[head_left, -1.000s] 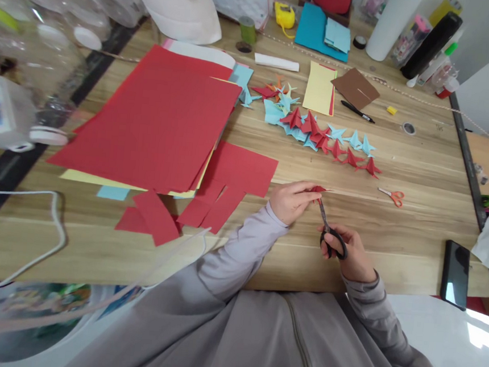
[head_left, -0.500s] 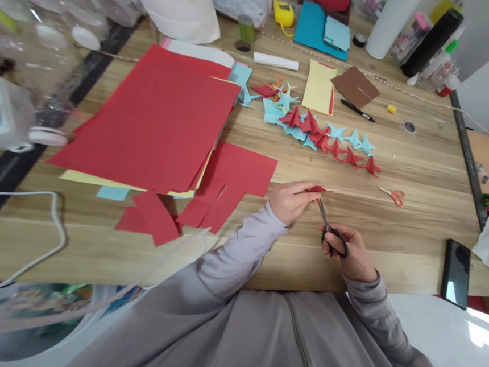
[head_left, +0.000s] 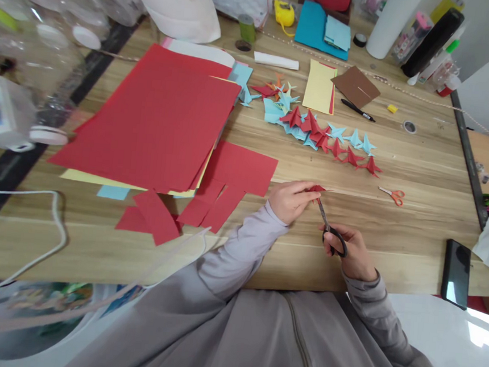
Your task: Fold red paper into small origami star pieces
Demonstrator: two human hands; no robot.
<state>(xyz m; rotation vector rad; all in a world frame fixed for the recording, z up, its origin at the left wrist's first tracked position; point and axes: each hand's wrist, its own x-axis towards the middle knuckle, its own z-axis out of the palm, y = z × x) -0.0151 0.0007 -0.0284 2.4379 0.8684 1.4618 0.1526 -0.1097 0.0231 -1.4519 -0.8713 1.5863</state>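
My left hand (head_left: 291,201) pinches a small folded piece of red paper (head_left: 318,188) above the wooden table (head_left: 394,236). Black-handled scissors (head_left: 334,241) are in my right hand (head_left: 356,255), their blades pointing up and left to the red piece's lower edge. Whether the blade tips are apart there is too small to tell. Beyond my hands lie folded red paper figures (head_left: 352,157) and light-blue ones (head_left: 355,138). Cut red pieces (head_left: 156,217) and a stack of large red sheets (head_left: 156,118) are left of my left hand.
Small orange-handled scissors (head_left: 397,197) lie to the right, with a phone (head_left: 456,273) at the table's right front. Farther back are yellow paper (head_left: 318,87), brown paper (head_left: 355,87), a black pen (head_left: 357,110) and a yellow tape measure (head_left: 284,14). A white cable (head_left: 61,230) crosses the left front.
The black-handled scissors' handles have shifted very slightly in my right hand. My left hand and the red piece look unmoved.
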